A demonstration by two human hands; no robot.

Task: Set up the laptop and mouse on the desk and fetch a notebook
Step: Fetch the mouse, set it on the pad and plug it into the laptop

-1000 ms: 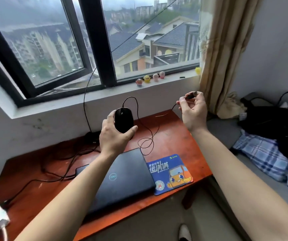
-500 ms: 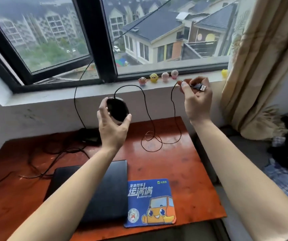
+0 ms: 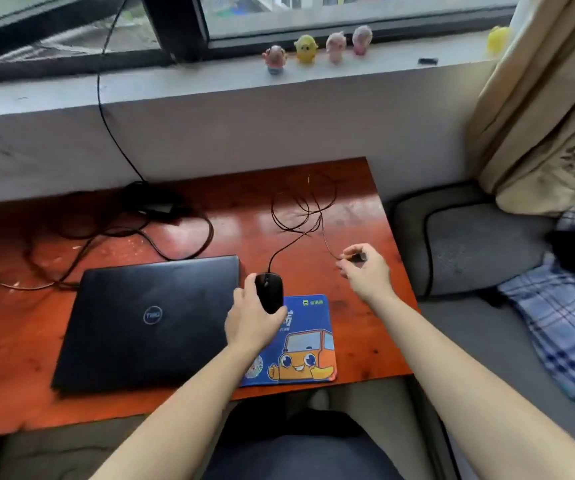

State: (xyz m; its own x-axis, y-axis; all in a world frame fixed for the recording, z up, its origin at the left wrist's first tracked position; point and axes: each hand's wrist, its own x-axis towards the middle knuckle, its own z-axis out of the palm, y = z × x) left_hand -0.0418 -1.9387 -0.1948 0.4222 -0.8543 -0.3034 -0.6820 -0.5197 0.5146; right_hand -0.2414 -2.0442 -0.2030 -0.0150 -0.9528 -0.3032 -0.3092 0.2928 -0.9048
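A closed black laptop (image 3: 145, 322) lies on the red-brown desk (image 3: 355, 220). To its right is a blue mouse pad (image 3: 308, 344) with an orange cartoon car. My left hand (image 3: 251, 318) grips a black wired mouse (image 3: 269, 291) at the pad's top left corner, next to the laptop's right edge. My right hand (image 3: 362, 268) pinches the mouse's USB plug above the desk's right part. The thin mouse cable (image 3: 301, 211) loops over the desk behind both hands. No notebook shows.
Dark power cables (image 3: 133, 223) tangle on the desk behind the laptop. Several small toy figures (image 3: 317, 48) stand on the window sill. A beige curtain (image 3: 539, 116) hangs at right over a grey cushion (image 3: 469, 244) and plaid fabric (image 3: 563, 327).
Both hands have come down from chest height toward the desk. The mouse now sits low at the pad's corner, and the cable lies slack on the desk. My view has tilted downward.
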